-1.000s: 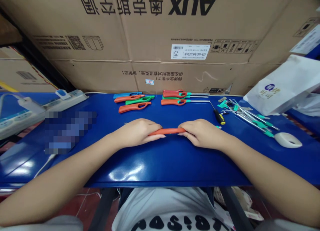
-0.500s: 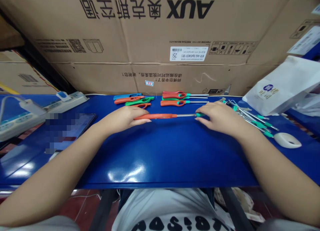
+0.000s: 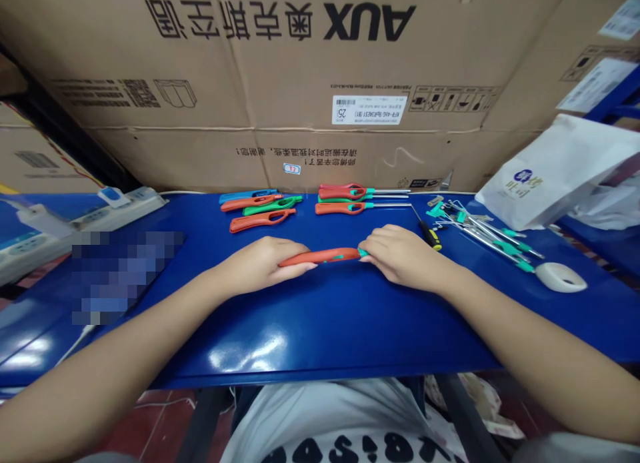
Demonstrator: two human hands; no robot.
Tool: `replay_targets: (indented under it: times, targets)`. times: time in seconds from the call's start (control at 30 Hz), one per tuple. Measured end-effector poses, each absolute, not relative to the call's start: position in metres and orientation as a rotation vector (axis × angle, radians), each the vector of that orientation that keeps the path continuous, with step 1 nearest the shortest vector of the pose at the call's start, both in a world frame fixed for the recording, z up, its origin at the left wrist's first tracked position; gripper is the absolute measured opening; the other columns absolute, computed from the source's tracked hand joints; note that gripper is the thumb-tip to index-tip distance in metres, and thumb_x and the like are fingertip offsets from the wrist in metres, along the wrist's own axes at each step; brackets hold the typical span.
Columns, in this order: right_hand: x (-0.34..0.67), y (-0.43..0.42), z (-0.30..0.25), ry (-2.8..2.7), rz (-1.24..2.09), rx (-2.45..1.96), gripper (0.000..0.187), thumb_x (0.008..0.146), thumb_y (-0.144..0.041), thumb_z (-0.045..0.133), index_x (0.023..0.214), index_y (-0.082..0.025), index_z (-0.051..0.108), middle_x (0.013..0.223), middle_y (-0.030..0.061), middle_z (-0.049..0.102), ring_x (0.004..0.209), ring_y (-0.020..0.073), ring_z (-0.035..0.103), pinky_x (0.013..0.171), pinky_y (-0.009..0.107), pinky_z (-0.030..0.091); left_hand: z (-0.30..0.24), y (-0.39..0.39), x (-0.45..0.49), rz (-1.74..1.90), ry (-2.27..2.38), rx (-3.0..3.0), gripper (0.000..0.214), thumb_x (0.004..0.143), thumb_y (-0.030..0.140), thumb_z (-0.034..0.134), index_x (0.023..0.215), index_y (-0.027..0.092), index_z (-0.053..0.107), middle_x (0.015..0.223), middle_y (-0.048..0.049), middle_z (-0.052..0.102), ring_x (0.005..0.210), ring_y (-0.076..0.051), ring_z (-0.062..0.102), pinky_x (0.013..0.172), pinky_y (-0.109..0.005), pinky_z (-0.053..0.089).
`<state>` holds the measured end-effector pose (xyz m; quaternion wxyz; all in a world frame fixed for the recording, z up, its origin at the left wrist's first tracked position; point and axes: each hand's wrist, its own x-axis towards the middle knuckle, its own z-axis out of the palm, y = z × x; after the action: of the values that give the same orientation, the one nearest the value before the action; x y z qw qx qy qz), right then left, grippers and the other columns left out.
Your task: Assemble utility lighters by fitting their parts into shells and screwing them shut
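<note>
Above the front middle of the table, an orange long-nozzle lighter (image 3: 323, 256) is held level between my two hands. My left hand (image 3: 257, 268) is closed round the rear of its orange handle. My right hand (image 3: 397, 257) pinches the green collar (image 3: 362, 253) at the front end of that handle; the fingers hide the metal tube. Beyond my left hand lie handles without tubes: a nearer orange handle (image 3: 263, 220), a green one (image 3: 274, 205), another orange one and a blue one (image 3: 245, 196). Lighters with tubes, including an orange lighter (image 3: 340, 208), lie farther right.
Several metal tubes with green collars (image 3: 493, 243) are piled at the right, beside a white computer mouse (image 3: 561, 277). A screwdriver (image 3: 429, 235) lies past my right hand. A white paper bag (image 3: 550, 176), a power strip (image 3: 90, 223) and a large carton (image 3: 280, 109) border the table.
The green collar and my right hand have come left against the orange handle, and the bare tube between them no longer shows. Both hands sit slightly lower in view.
</note>
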<state>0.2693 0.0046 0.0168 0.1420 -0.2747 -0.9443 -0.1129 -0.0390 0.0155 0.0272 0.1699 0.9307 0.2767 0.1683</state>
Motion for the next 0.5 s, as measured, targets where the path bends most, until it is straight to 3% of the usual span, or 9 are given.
replay_targets:
  times: [0.3, 0.5]
  targets:
    - [0.2715, 0.0026, 0.0201, -2.579, -0.465, -0.664, 0.025, 0.102, -0.02, 0.046, 0.098, -0.009, 0.067, 0.079, 0.0113, 0.067, 0.075, 0.0219, 0.055, 0.069, 0.033, 0.041, 0.0213, 0.014, -0.0331, 0.568, 0.836, 2.215, 0.044, 0.098, 0.047, 0.054, 0.073, 0.012, 0.063, 0.062, 0.0028, 0.05, 0.057, -0.008, 0.043, 0.053, -0.02, 0.034]
    - [0.266, -0.0025, 0.0199, -2.543, -0.533, -0.623, 0.025, 0.101, -0.017, 0.047, 0.094, -0.007, 0.068, 0.072, 0.0098, 0.064, 0.07, 0.0216, 0.05, 0.067, 0.033, 0.039, 0.024, 0.0109, -0.0324, 0.52, 0.84, 2.068, 0.045, 0.098, 0.049, 0.052, 0.082, 0.011, 0.072, 0.059, 0.0023, 0.054, 0.053, -0.009, 0.044, 0.051, -0.02, 0.035]
